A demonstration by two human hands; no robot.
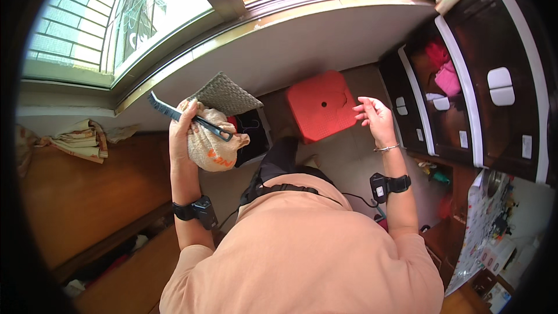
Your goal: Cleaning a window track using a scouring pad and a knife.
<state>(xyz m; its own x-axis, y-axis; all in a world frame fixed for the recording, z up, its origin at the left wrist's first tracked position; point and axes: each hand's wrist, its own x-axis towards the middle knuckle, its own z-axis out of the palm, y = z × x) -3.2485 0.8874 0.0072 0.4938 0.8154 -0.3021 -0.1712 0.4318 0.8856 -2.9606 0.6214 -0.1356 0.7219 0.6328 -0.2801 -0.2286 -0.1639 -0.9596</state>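
Note:
My left hand point(181, 135) is closed on a dark blue narrow brush point(203, 122) and a cream cloth point(210, 150) with orange marks. The brush lies slantwise across the bunched cloth; its bristles point up and left, and its looped handle end shows on the right. Just beyond the cloth is a grey woven panel point(228, 94), beside a dark open box point(254, 134) partly hidden by the cloth. My right hand point(376, 120) hovers with nothing in it, fingers apart and slightly bent, right of a red plastic stool point(314, 117).
Dark drawers point(505, 122) with white edges stand at the right, with pink cloth point(447, 78) showing in one. A window point(133, 23) and its sill point(337, 3) run along the far side. Wooden furniture point(87, 192) at the left bears folded cloths point(81, 139).

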